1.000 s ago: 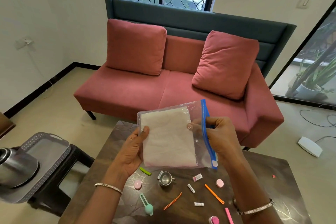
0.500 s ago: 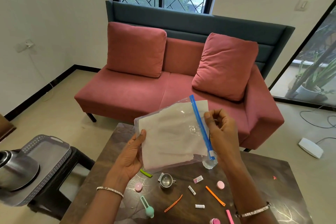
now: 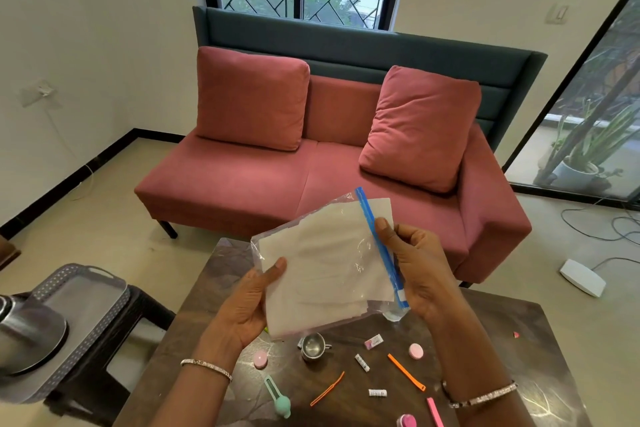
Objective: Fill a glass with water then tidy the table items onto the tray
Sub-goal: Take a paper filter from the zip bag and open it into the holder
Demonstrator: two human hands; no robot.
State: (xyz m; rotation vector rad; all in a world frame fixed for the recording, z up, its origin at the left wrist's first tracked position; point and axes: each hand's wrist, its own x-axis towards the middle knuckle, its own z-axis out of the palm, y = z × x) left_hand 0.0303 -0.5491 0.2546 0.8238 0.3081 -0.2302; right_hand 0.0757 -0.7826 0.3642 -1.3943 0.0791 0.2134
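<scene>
Head view: zip bag (image 3: 322,267) between both hands.

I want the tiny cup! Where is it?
The little metal cup sits on the dark table, just below the plastic bag both hands hold.

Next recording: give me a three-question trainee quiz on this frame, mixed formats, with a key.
1. True or false: the zip bag is lying flat on the table.
2. Multiple choice: where is the grey tray? A) on the sofa B) on a dark stool left of the table C) on the floor by the window
3. Fill in: the right hand pinches the bag at its ____ zip strip, while the left hand supports the opposite edge.

Key: 1. False, both hands hold it up above the table. 2. B. 3. blue.
</scene>
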